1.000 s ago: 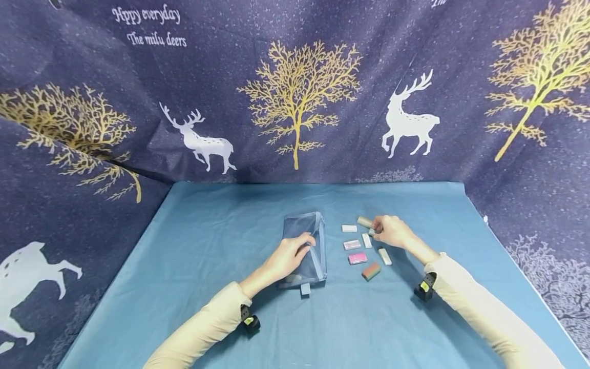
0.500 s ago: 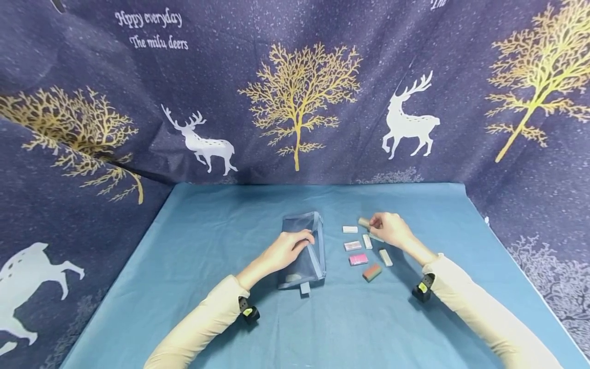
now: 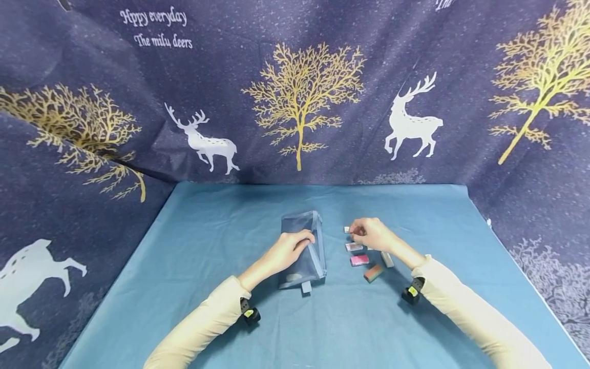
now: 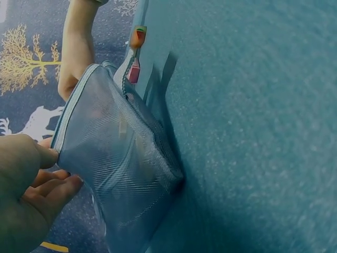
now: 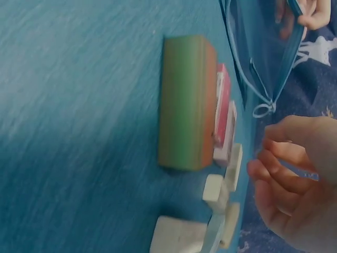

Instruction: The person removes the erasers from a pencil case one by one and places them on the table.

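My left hand [image 3: 288, 251] pinches the zipped edge of a blue mesh pouch [image 4: 105, 142] between thumb and fingers, and the pouch mouth gapes in the right wrist view. Pale shapes show faintly through the mesh. My right hand [image 5: 295, 174] is raised over several small eraser-like blocks, fingers loosely bent, with nothing visible in them. Nearest the right wrist camera is a green and orange striped block [image 5: 184, 103]. Beyond it are a pink block [image 5: 223, 103] and a pinkish-white one [image 5: 226, 139]. In the head view the right hand hides some of the blocks.
Several pale blocks lie close together, among them a white one [image 5: 176, 234], a bluish bar [image 5: 213, 232] and a tan one [image 5: 230, 224]. Blue cloth [image 3: 207, 220] covers the table. A dark curtain [image 3: 258, 31] with deer and trees hangs behind it.
My right hand has let go of the bluish bar, left it among the blocks, and moved left toward the pouch. My left hand keeps its grip on the pouch.
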Tool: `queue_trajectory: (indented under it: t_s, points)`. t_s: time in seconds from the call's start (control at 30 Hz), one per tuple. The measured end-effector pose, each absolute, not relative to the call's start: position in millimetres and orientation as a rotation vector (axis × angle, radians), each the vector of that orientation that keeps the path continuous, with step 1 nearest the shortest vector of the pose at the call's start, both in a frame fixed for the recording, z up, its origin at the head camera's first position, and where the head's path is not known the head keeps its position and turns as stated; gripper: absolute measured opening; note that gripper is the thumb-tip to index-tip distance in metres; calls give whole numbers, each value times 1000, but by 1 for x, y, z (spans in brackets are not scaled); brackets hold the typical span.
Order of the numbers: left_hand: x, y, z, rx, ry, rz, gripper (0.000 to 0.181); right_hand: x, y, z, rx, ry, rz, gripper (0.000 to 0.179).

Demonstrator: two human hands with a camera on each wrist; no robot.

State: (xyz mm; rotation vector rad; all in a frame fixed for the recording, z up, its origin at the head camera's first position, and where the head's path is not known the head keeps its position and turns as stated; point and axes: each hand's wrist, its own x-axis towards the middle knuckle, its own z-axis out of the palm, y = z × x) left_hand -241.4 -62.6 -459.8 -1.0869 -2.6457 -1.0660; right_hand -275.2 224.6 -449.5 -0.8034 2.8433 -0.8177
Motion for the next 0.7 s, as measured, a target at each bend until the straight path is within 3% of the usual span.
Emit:
queue_trajectory:
  t_s: [0.7]
  points:
    - [-238,-59,-465,-1050,-2660,-1066,18,-274,207,-455,-989,2733,-795,9]
